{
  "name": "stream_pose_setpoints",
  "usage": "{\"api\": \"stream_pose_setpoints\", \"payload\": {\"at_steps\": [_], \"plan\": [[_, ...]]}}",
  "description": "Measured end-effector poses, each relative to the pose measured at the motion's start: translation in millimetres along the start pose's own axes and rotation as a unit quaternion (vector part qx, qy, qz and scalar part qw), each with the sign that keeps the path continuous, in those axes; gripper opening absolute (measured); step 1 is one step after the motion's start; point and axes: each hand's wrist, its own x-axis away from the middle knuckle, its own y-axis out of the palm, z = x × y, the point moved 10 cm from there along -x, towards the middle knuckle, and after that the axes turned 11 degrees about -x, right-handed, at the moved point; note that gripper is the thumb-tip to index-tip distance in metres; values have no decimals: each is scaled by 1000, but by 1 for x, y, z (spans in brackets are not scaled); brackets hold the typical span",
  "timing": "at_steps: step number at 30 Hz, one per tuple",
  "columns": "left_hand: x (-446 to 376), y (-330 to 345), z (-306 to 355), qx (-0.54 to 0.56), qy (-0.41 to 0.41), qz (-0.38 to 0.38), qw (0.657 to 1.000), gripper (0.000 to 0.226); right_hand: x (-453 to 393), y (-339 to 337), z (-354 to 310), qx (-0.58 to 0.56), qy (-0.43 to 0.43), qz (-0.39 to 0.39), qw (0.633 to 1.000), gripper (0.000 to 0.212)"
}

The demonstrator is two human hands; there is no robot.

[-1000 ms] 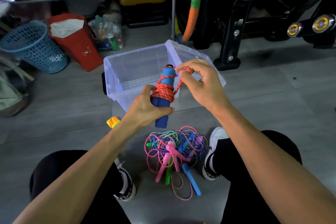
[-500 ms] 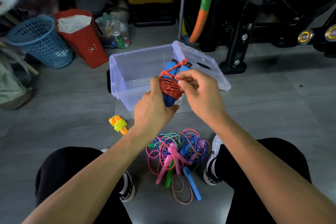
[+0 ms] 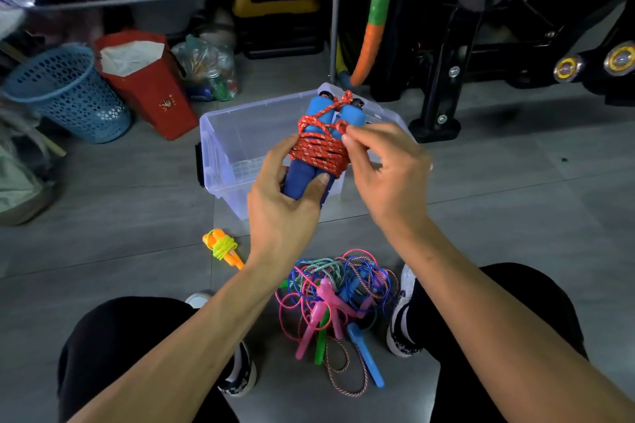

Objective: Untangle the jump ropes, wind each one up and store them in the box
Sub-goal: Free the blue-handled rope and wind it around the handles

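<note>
A: Item one, held above floor level?
B: Red jump rope [image 3: 318,151], wound in tight turns around a pair of blue foam handles [image 3: 331,120] set side by side; raised in front of the clear plastic box [image 3: 220,134], not inside it.

A: Grip on it?
B: Left hand [image 3: 281,206] curled round the lower ends of the handles, thumb across the front. Right hand [image 3: 388,172] pinching a loop of the red cord between thumb and fingertips [image 3: 347,137], just beside the upper windings; remaining fingers loosely bent.

A: Box contents?
B: Ribbed bottom visible through the clear wall; nothing else discernible inside, though partly hidden behind the hands. Open top, black latch on the left end.

A: Loose on the floor?
B: Small orange-handled rope [image 3: 223,249] bound in yellow-green cord, left of the forearm. Tangled pile of ropes [image 3: 338,299] between the shoes: pink, blue, green and speckled cords, with pink, green and blue handles sticking out.

A: Other containers?
B: Blue perforated basket [image 3: 68,93], far left, contents not visible. Red paper bag [image 3: 151,89] with white paper in its mouth. Clear plastic bag [image 3: 209,69] of mixed small objects, beside the red bag.
</note>
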Motion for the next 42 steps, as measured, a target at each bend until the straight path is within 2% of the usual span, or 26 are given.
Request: {"api": "stream_pose_setpoints", "payload": {"at_steps": [2, 5, 11, 15, 19, 24, 29, 35, 42], "plan": [[2, 6, -2, -17, 3, 4, 1000, 50, 2, 7, 1, 25, -5, -26, 999, 13], [6, 12, -2, -36, 20, 7, 999, 54, 7, 13, 13, 62, 33, -49, 996, 17], [6, 9, -3, -47, 22, 15, 999, 53, 15, 24, 16, 45, 39, -86, 995, 24], [4, 3, -4, -76, 29, 27, 996, 53, 18, 34, 19, 36, 31, -147, 988, 29], [2, 2, 0, -125, 69, 28, 989, 53, 16, 37, 24, 46, 45, -194, 979, 26], [4, 7, 13, -201, 135, 3, 970, 56, 15, 30, 37, -14, 122, -205, 971, 17], [2, 11, 6, -225, 132, -28, 965, 57, 26, 35, 45, -23, 150, -256, 955, 14], [6, 14, 9, -238, 156, -42, 958, 58, 30, 31, 51, -40, 198, -243, 949, 10], [2, 20, 6, -229, 167, -74, 956, 58, 28, 30, 43, 15, 178, -213, 961, 11]]}}
